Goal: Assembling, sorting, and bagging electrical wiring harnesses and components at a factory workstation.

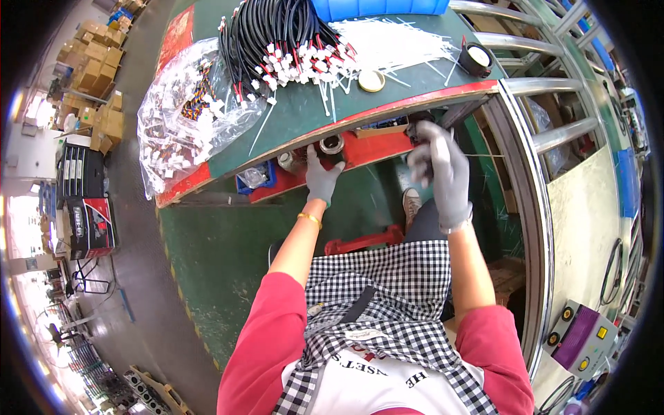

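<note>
My left hand (322, 181), in a grey glove, reaches under the table's front edge to a red shelf. Its thumb and fingers are spread beside a dark round container (331, 144) with a pale rim; whether they touch it I cannot tell. A small pale-topped jar (287, 161) stands just left of that hand. My right hand (448, 173), also gloved, is raised near the table's front edge at the right. Its fingers are bent and smeared by motion, so what they hold, if anything, does not show.
Black cables (277, 28) with white connectors lie on the green tabletop (408, 86), beside white cable ties (394, 45) and a plastic bag (187, 117) of wires. A black cup (476, 61) stands near the right corner. Metal rollers (546, 86) run along the right.
</note>
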`<action>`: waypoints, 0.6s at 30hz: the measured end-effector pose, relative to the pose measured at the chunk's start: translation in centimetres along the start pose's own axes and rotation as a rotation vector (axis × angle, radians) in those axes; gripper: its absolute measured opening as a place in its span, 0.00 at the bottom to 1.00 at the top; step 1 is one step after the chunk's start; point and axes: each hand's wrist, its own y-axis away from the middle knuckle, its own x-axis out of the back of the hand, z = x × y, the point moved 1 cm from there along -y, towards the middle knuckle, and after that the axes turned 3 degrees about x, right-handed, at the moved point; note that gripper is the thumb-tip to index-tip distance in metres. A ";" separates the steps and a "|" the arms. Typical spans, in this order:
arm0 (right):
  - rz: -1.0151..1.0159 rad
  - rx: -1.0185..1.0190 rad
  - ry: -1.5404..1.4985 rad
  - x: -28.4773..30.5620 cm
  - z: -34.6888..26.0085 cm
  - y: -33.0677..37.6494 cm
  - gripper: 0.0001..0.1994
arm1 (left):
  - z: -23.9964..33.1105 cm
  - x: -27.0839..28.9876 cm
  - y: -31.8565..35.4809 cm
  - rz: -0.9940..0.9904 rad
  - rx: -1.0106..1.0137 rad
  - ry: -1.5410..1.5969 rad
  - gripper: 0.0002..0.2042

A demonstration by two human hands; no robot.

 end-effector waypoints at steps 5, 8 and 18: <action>-0.070 -0.279 0.192 4.0 8.4 8.1 0.21 | 0.7 -1.6 -2.7 -0.025 0.026 -0.037 0.53; 0.020 -0.376 0.205 4.9 12.1 11.3 0.20 | 0.5 -2.0 -3.1 -0.043 0.027 -0.037 0.49; 0.012 -0.265 0.136 5.7 13.4 11.6 0.19 | 0.3 2.1 2.7 -0.053 -0.084 -0.035 0.38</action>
